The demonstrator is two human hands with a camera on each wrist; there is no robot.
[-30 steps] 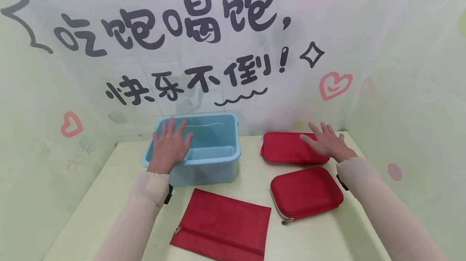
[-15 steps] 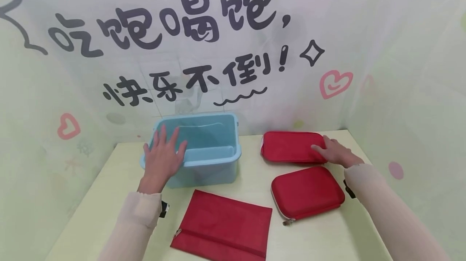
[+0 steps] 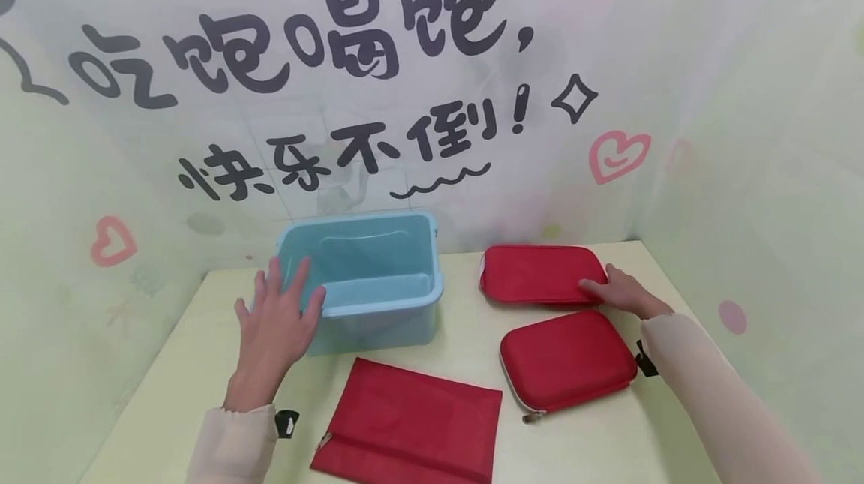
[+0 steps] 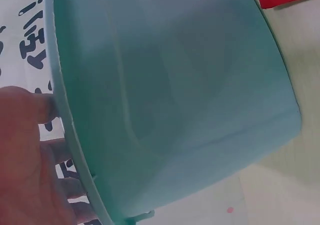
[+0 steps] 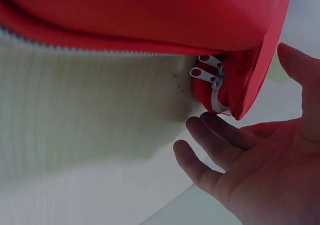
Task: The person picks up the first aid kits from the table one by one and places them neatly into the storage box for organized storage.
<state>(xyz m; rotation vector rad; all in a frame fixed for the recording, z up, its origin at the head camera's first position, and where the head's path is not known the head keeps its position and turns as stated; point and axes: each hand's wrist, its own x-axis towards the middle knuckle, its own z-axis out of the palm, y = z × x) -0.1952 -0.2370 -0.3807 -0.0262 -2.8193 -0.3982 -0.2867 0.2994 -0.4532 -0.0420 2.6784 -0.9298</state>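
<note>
My left hand [image 3: 273, 341] hovers at the left rim of a light-blue plastic bin [image 3: 385, 332], fingers spread and slightly bent. In the left wrist view its fingertips overlap the rim of the bin [image 4: 200, 85]. At the back right, my right hand [image 3: 624, 293] is at the right end of a long red zippered case [image 3: 540, 274]. Its thumb lies over the top, while the other fingers reach loosely beside the end with the zipper pulls [image 5: 206, 74]. A boxier red zippered case [image 3: 570, 360] lies just in front.
A flat red zippered pouch [image 3: 418, 416] lies on the pale wooden table [image 3: 574, 446] in front of the bin. Behind the table hangs a printed wall sheet [image 3: 459, 191] with dark lettering, close behind the bin and the long case.
My left hand has moved back and left, from over the bin's opening to its left rim. The right hand has come down to the end of the long red case.
</note>
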